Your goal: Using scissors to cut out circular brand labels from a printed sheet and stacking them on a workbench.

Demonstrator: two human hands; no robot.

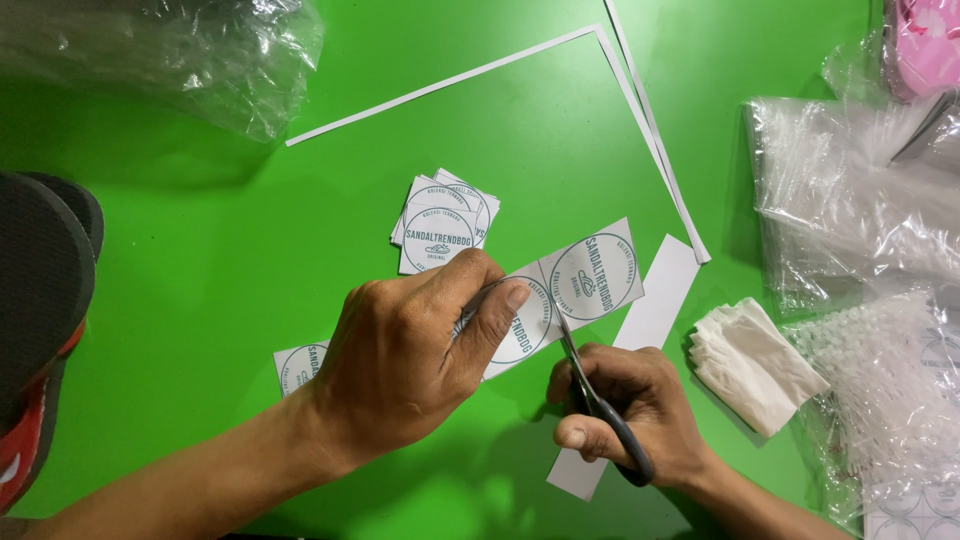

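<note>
My left hand [415,350] pinches a white paper strip of round printed labels [590,280] and holds it just above the green surface [200,230]. My right hand [630,415] grips black-handled scissors [590,385], whose blades cut into the strip between two round labels. A small stack of cut square labels [440,225] lies just beyond my left hand. One more label end [298,365] shows to the left of my left wrist.
Thin white paper offcut strips [640,110] lie at the back, a wider blank strip [655,305] under my right hand. Folded white tissues [755,360] and clear plastic bags [860,200] sit right. Crumpled plastic [190,55] is top left, a dark sandal [40,300] far left.
</note>
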